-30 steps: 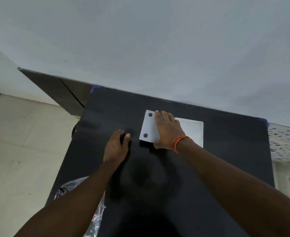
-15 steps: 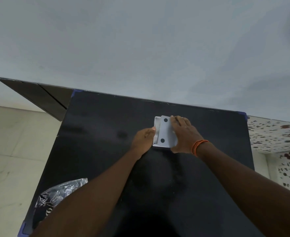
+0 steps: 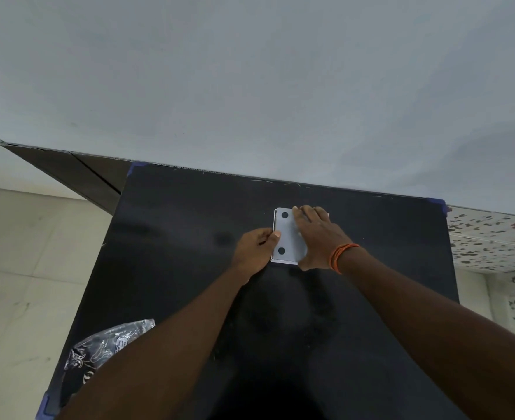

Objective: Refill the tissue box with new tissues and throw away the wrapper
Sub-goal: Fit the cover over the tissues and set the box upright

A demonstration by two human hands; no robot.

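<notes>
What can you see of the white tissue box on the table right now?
The white tissue box lies flat on the black table, toward its far edge. The face on top is smooth, pale grey-white and looks like plastic, with two dark round spots near its left end. The right hand rests flat on top, hiding the right part. The left hand touches its left edge with the fingertips. Its contents are hidden.

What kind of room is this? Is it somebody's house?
Probably an ordinary indoor room, maybe in a home. You can see a plain wall, a pale tiled floor and a black table pushed against the wall.
</notes>
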